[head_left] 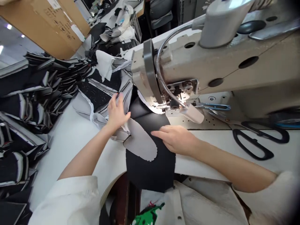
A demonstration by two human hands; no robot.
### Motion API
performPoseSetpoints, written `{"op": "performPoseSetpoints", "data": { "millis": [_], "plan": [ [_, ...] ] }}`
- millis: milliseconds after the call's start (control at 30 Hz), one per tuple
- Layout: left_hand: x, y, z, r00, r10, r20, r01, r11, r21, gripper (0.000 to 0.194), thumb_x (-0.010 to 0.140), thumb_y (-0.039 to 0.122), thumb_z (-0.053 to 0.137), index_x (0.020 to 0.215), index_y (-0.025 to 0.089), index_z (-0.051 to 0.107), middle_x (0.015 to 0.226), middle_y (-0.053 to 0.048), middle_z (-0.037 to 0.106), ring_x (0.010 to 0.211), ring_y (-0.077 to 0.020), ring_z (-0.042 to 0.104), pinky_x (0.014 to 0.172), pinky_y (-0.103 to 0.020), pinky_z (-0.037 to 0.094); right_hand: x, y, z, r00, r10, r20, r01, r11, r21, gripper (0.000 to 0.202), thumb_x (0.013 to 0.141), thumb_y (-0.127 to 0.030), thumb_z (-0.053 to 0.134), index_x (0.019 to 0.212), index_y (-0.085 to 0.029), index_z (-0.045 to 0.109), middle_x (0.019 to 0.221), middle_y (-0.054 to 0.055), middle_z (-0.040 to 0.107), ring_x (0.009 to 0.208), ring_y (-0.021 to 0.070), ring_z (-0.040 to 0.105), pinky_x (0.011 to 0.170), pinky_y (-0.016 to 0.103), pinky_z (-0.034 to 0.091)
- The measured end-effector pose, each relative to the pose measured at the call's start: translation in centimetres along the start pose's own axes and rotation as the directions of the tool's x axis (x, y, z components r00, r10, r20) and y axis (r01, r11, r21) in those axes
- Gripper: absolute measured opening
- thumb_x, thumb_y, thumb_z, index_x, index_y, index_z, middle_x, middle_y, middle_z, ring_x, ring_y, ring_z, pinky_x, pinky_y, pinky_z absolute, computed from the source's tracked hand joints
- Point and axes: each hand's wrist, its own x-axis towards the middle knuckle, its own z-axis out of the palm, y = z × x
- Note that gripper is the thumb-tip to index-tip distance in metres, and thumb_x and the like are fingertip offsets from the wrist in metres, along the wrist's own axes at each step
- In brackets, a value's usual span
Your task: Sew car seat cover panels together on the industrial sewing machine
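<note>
My left hand (117,113) has its fingers spread over the grey and black sewn fabric pieces (99,93), left of the needle area. My right hand (177,137) lies on the right edge of a black fabric panel (150,170), its index finger pointing left and the other fingers curled. Whether it pinches anything is hidden. A grey rounded flap (142,140) rests on the black panel between the hands. The panel runs from beside the lit presser foot down over the table's front edge. Above stands the sewing machine (222,62).
Black-handled scissors (253,142) and blue-handled snips (215,107) lie right of the needle. Stacks of black and grey pieces (35,78) fill the left side. A cardboard box (47,26) stands behind them. A metal hose lamp (192,113) hangs near the needle.
</note>
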Motion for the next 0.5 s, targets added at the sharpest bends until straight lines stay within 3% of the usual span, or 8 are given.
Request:
{"op": "performPoseSetpoints", "data": {
  "millis": [67, 133, 200, 233, 300, 367, 433, 500],
  "plan": [
    [0.0, -2.9, 0.6, 0.959, -0.200, 0.200, 0.198, 0.980, 0.033, 0.088, 0.066, 0.040, 0.070, 0.136, 0.004, 0.032, 0.132, -0.029, 0.043, 0.122, -0.0383, 0.045, 0.093, -0.048, 0.042, 2.6, -0.3, 1.4, 0.990, 0.036, -0.135, -0.035, 0.999, 0.010, 0.052, 0.086, -0.009, 0.040, 0.138, -0.014, 0.041, 0.130, 0.020, 0.049, 0.111, 0.0241, 0.053, 0.085, 0.035, 0.043],
    [0.7, -4.5, 1.3, 0.908, -0.232, 0.349, 0.224, 0.972, 0.064, 0.074, 0.070, 0.034, 0.066, 0.132, 0.006, 0.038, 0.123, -0.026, 0.053, 0.113, -0.0330, 0.055, 0.087, -0.041, 0.047, 5.7, -0.7, 3.2, 0.979, 0.091, -0.184, -0.094, 0.996, -0.006, 0.054, 0.089, -0.017, 0.042, 0.143, -0.014, 0.033, 0.142, 0.023, 0.033, 0.129, 0.0310, 0.036, 0.099, 0.044, 0.033],
    [1.8, -4.9, 0.8, 0.908, -0.225, 0.353, 0.206, 0.974, 0.091, 0.052, 0.073, 0.021, 0.057, 0.123, 0.010, 0.048, 0.112, -0.021, 0.061, 0.104, -0.0297, 0.060, 0.084, -0.039, 0.048, 8.5, -1.0, 4.6, 0.968, 0.176, -0.180, -0.181, 0.983, -0.014, 0.054, 0.091, -0.029, 0.044, 0.143, -0.018, 0.033, 0.145, 0.023, 0.029, 0.134, 0.0351, 0.028, 0.103, 0.048, 0.027],
    [2.3, -4.9, -0.3, 0.916, -0.228, 0.329, 0.206, 0.973, 0.102, 0.044, 0.074, 0.015, 0.053, 0.117, 0.012, 0.052, 0.107, -0.020, 0.063, 0.101, -0.0300, 0.062, 0.082, -0.040, 0.048, 9.7, -1.0, 5.0, 0.958, 0.232, -0.166, -0.237, 0.972, -0.009, 0.055, 0.092, -0.036, 0.044, 0.143, -0.019, 0.033, 0.145, 0.023, 0.030, 0.134, 0.0358, 0.028, 0.103, 0.048, 0.027],
    [2.3, -5.1, -4.2, 0.926, -0.255, 0.279, 0.222, 0.964, 0.143, 0.032, 0.073, 0.011, 0.047, 0.104, 0.015, 0.058, 0.095, -0.018, 0.066, 0.093, -0.0321, 0.063, 0.078, -0.043, 0.048, 11.3, -0.9, 5.3, 0.930, 0.348, -0.120, -0.349, 0.937, 0.015, 0.059, 0.093, -0.047, 0.039, 0.144, -0.018, 0.030, 0.140, 0.023, 0.038, 0.129, 0.0352, 0.037, 0.099, 0.046, 0.033],
    [0.2, -5.7, -9.5, 0.937, -0.273, 0.219, 0.223, 0.948, 0.227, 0.026, 0.074, 0.014, 0.045, 0.095, 0.019, 0.059, 0.086, -0.013, 0.066, 0.086, -0.0315, 0.063, 0.075, -0.045, 0.047, 12.3, -0.6, 5.1, 0.904, 0.423, -0.062, -0.421, 0.906, 0.034, 0.059, 0.095, -0.049, 0.033, 0.141, -0.013, 0.035, 0.125, 0.023, 0.053, 0.117, 0.0329, 0.050, 0.092, 0.043, 0.040],
    [-4.5, -6.5, -14.3, 0.957, -0.229, 0.177, 0.163, 0.932, 0.325, 0.027, 0.078, 0.020, 0.038, 0.094, 0.024, 0.059, 0.082, -0.007, 0.064, 0.082, -0.0284, 0.063, 0.075, -0.047, 0.046, 12.9, -0.4, 4.8, 0.897, 0.442, -0.027, -0.441, 0.897, 0.038, 0.054, 0.097, -0.046, 0.031, 0.132, -0.007, 0.046, 0.109, 0.021, 0.061, 0.105, 0.0305, 0.058, 0.088, 0.044, 0.043],
    [-10.9, -6.9, -16.9, 0.935, -0.220, 0.280, 0.106, 0.922, 0.372, 0.034, 0.076, 0.028, 0.031, 0.092, 0.031, 0.061, 0.074, -0.004, 0.063, 0.075, -0.0295, 0.063, 0.072, -0.050, 0.047, 13.0, -0.4, 4.7, 0.913, 0.409, -0.016, -0.408, 0.912, 0.040, 0.046, 0.097, -0.043, 0.037, 0.122, -0.008, 0.053, 0.108, 0.017, 0.061, 0.103, 0.0270, 0.058, 0.089, 0.046, 0.044]
  ]
}}
